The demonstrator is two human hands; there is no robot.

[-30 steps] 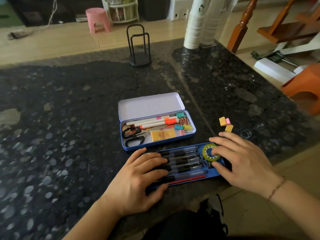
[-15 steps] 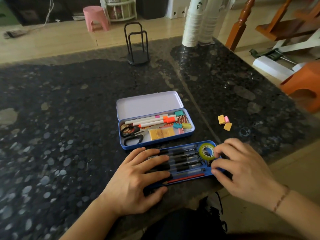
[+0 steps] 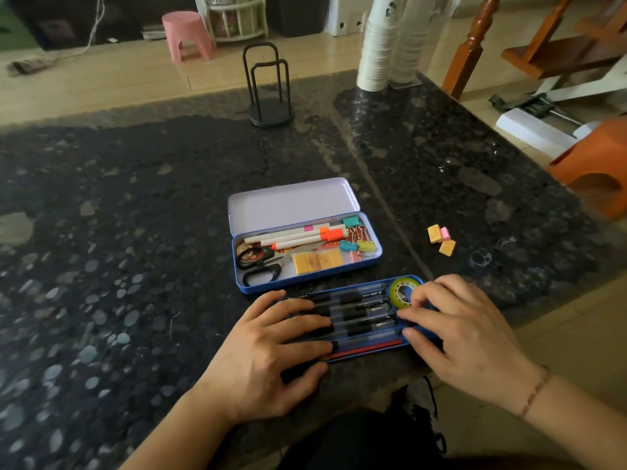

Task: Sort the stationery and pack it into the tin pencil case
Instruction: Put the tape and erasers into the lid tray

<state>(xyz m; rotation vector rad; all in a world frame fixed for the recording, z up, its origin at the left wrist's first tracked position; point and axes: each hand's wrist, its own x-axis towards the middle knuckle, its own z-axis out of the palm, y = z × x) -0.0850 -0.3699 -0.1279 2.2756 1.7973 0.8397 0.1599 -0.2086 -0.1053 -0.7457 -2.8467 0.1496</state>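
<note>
Both hands have stayed on the near tray, but the right hand [image 3: 471, 337] has slid a little to the left since one second ago, and its fingertips now touch the roll of tape [image 3: 402, 292] from the side and no longer cover it. The left hand [image 3: 268, 354] lies flat and spread over the left ends of the pens [image 3: 359, 315], pressing them down without gripping anything. The right hand is half curled, with the fingers at the right end of the blue tray [image 3: 419, 335]; I cannot tell if it pinches the tape or only touches it.

The tin pencil case [image 3: 375, 259] stands open just behind the tray, near the middle of the worktop [image 3: 135, 232], with its lid [image 3: 291, 203] folded back to the far side. Inside it are scissors [image 3: 259, 266], markers [image 3: 295, 234], binder clips [image 3: 358, 237] and yellow erasers [image 3: 317, 261]. Three small erasers [image 3: 441, 237] are loose on the worktop, to the right of the case.

I judge the tray to be light, thin and stiff, but the round pens can roll out if it tilts. It is best to take it at both short ends and keep it level.
</note>
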